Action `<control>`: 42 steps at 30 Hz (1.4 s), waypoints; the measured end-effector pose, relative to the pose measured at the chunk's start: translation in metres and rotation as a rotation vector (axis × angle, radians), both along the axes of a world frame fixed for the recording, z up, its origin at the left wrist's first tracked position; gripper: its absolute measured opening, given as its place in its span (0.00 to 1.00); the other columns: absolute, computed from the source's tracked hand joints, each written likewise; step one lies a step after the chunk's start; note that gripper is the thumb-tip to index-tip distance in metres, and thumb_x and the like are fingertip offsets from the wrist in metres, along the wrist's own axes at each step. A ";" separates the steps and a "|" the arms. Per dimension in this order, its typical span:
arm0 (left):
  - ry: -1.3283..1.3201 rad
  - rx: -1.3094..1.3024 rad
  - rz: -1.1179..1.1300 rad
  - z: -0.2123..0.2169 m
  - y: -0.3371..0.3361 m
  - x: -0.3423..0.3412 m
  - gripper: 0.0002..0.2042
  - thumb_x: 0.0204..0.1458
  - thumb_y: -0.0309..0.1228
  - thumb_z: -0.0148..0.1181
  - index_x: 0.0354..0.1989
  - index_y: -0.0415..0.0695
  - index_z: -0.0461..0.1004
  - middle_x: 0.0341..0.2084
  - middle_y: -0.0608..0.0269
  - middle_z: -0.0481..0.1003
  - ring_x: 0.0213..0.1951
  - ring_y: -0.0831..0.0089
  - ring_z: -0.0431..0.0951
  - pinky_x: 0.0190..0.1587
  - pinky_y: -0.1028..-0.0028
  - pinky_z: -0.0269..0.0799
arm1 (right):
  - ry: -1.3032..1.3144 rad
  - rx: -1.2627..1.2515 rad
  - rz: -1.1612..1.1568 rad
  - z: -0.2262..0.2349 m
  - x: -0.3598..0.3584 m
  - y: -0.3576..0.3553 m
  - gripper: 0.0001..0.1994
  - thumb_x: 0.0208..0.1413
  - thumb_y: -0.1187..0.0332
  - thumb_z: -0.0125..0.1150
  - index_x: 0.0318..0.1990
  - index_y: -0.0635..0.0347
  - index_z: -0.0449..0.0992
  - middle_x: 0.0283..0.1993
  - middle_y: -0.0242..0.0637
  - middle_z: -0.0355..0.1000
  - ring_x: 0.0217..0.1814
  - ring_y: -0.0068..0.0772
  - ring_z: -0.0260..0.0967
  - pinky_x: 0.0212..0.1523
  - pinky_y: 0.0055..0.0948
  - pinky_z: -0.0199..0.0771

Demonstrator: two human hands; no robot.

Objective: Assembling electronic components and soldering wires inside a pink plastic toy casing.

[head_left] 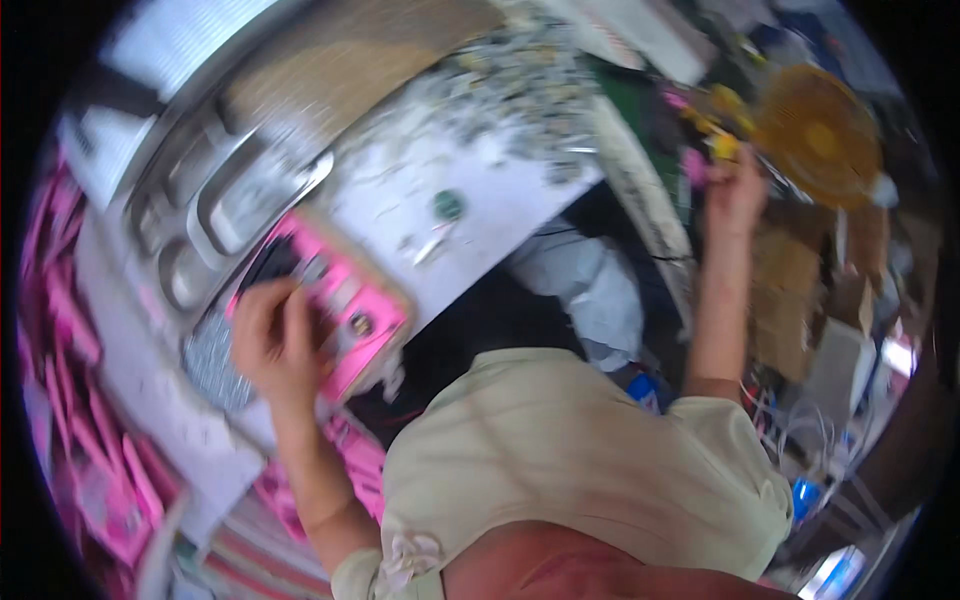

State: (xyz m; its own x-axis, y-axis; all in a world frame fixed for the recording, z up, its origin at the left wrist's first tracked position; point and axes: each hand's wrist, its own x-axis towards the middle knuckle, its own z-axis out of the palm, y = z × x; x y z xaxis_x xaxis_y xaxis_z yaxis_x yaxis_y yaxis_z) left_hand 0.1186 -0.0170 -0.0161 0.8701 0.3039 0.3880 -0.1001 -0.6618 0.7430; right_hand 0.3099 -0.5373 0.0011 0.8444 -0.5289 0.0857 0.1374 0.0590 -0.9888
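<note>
A pink plastic casing (345, 310) with dark and metal parts in it lies at the table's left part. My left hand (275, 340) is at its near left side, with bent fingers closed on the casing's edge; the fingertips are partly hidden. Far to the right, my right arm is stretched out. There my right hand (738, 190) has its fingers closed at a small yellow object (724, 147), too blurred to tell its kind. Pink and yellow pieces (695, 165) are right beside that hand.
A metal compartment tray (215, 200) stands behind the casing. Many small metallic pieces (510, 90) cover the table's far part, and a green roll (449, 206) lies nearer. Pink casings (100, 450) are piled at left. An amber round basket (820, 135) and cardboard (790, 300) are at right.
</note>
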 end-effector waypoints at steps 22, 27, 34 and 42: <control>0.128 0.279 0.070 0.004 -0.010 0.014 0.06 0.39 0.28 0.73 0.26 0.46 0.81 0.42 0.61 0.72 0.47 0.59 0.67 0.50 0.62 0.61 | -0.160 -0.233 1.177 -0.014 -0.081 0.249 0.13 0.51 0.75 0.73 0.42 0.62 0.75 0.30 0.32 0.73 0.28 0.19 0.67 0.29 0.21 0.64; 0.106 0.280 0.074 0.002 -0.007 0.012 0.07 0.39 0.28 0.73 0.26 0.48 0.81 0.41 0.63 0.72 0.46 0.58 0.67 0.48 0.61 0.60 | -0.279 -0.412 1.203 -0.019 -0.077 0.270 0.13 0.48 0.74 0.75 0.40 0.60 0.77 0.25 0.32 0.73 0.21 0.23 0.66 0.22 0.22 0.63; 0.111 0.281 0.071 0.003 -0.007 0.014 0.07 0.38 0.28 0.73 0.26 0.48 0.80 0.40 0.65 0.72 0.45 0.59 0.67 0.47 0.62 0.59 | -0.332 -0.403 1.231 -0.024 -0.077 0.278 0.14 0.49 0.76 0.73 0.42 0.61 0.76 0.24 0.32 0.69 0.21 0.24 0.63 0.22 0.24 0.60; 0.095 0.293 0.082 0.003 -0.008 0.014 0.07 0.38 0.28 0.72 0.26 0.49 0.80 0.40 0.66 0.72 0.45 0.59 0.67 0.47 0.62 0.59 | -0.382 -0.449 1.271 -0.023 -0.077 0.281 0.15 0.51 0.81 0.70 0.45 0.63 0.72 0.25 0.34 0.67 0.24 0.25 0.60 0.25 0.27 0.56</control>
